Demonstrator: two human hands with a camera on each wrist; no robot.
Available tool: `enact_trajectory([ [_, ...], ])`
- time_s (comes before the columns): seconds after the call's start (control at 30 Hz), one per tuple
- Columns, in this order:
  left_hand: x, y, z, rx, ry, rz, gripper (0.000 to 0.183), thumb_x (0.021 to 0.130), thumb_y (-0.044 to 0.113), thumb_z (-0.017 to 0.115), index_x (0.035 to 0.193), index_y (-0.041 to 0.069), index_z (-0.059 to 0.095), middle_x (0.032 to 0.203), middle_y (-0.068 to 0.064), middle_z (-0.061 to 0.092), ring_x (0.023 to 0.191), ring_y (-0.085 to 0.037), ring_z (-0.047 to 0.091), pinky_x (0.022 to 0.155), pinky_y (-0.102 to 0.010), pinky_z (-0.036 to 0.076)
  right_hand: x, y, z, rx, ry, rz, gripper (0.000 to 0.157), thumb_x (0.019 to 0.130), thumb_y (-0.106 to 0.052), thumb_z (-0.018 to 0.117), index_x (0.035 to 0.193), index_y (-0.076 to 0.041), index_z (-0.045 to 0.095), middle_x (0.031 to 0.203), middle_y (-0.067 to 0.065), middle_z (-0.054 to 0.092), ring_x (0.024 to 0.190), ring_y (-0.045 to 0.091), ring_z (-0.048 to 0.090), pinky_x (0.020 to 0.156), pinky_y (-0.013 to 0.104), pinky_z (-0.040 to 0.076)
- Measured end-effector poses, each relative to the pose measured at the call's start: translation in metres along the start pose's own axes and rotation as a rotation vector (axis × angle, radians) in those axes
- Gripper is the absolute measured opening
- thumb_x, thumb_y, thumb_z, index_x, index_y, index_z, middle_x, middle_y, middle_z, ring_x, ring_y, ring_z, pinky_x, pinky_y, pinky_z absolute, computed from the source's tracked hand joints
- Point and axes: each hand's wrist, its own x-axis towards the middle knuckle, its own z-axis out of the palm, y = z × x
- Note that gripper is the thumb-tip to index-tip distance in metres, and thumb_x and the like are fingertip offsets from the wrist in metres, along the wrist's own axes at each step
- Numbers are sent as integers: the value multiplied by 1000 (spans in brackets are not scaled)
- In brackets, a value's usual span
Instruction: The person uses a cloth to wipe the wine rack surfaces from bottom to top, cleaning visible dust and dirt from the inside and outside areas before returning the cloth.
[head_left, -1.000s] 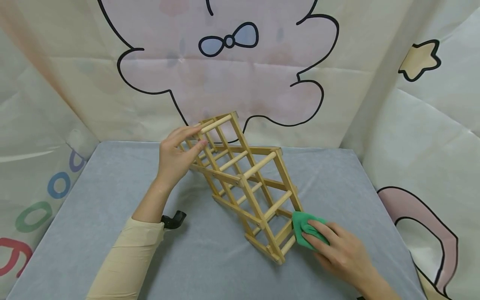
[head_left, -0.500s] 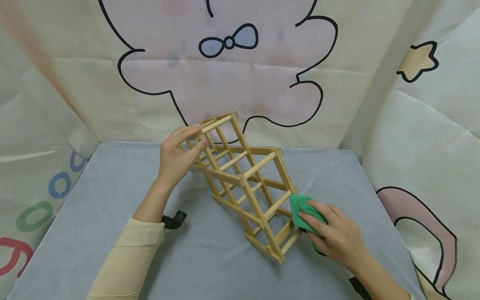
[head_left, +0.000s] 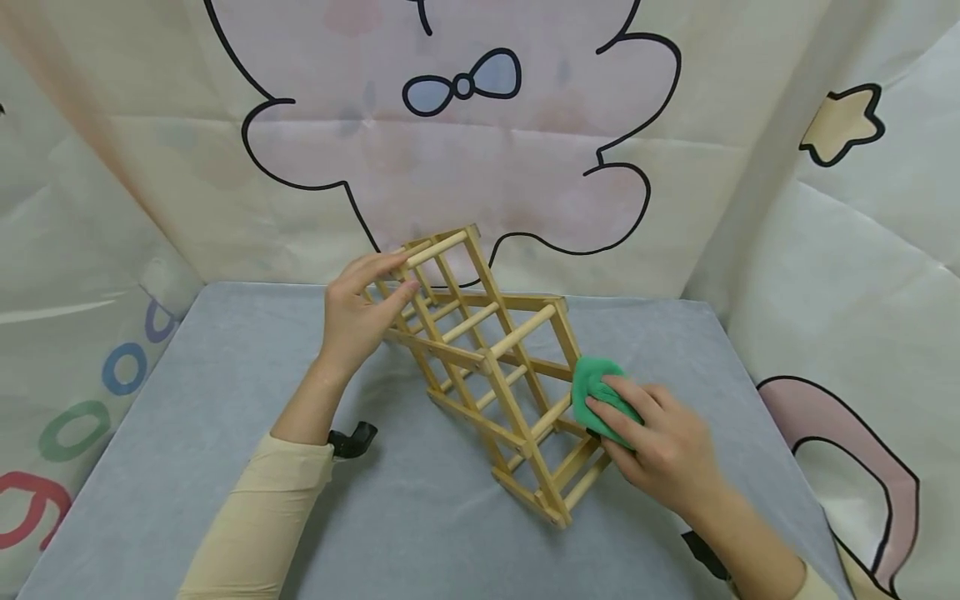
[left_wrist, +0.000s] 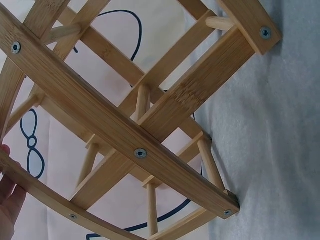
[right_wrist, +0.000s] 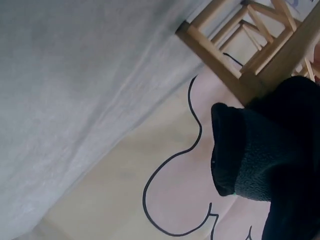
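A light wooden rack (head_left: 486,361), built from slats and round dowels, stands slantwise on the table. In the left wrist view its crossed slats (left_wrist: 100,117) show screws at the joints. My left hand (head_left: 358,312) holds the rack's upper left end, thumb on one side and fingers over the top; in the left wrist view only fingertips (left_wrist: 11,196) show at the edge. My right hand (head_left: 667,442) grips a bunched green cloth (head_left: 600,398) against the slat on the rack's right side. Seen from the right wrist, the cloth (right_wrist: 255,150) looks dark and lies at the slat, hiding part of it.
A grey-blue cloth covers the table (head_left: 420,542). Pale printed sheets (head_left: 525,192) hang close behind the table and at both sides. Black straps (head_left: 352,440) are on both wrists, one sticking out beside the left forearm.
My right hand has slid the green cloth up along the rack's right side, away from its lower end. The left hand and the rack have stayed in place.
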Motion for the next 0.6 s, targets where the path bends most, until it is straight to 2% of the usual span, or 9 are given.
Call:
enact_trajectory([
  [0.13,0,1,2,-4,7,-3,40,85,-4,85,123,0,76,118,-14,74,106,-23,66,102,-45,49,0,-6,1,-3,-15,-12,33,107,-26,52,108,-10,82,117,16,73,77,34,65,56,48,59],
  [0.47,0,2,2,-12,7,-6,39,85,-4,86,122,0,76,118,-14,74,106,-21,65,100,-41,49,5,-20,8,27,-37,-85,33,107,-20,50,108,-9,81,116,17,74,79,34,67,60,46,59],
  [0.6,0,3,2,-12,6,-9,38,85,-3,85,122,0,76,118,-14,74,107,-22,65,100,-41,49,12,-30,6,65,-34,-153,32,105,-17,50,108,-10,81,114,15,75,81,32,69,61,43,59],
])
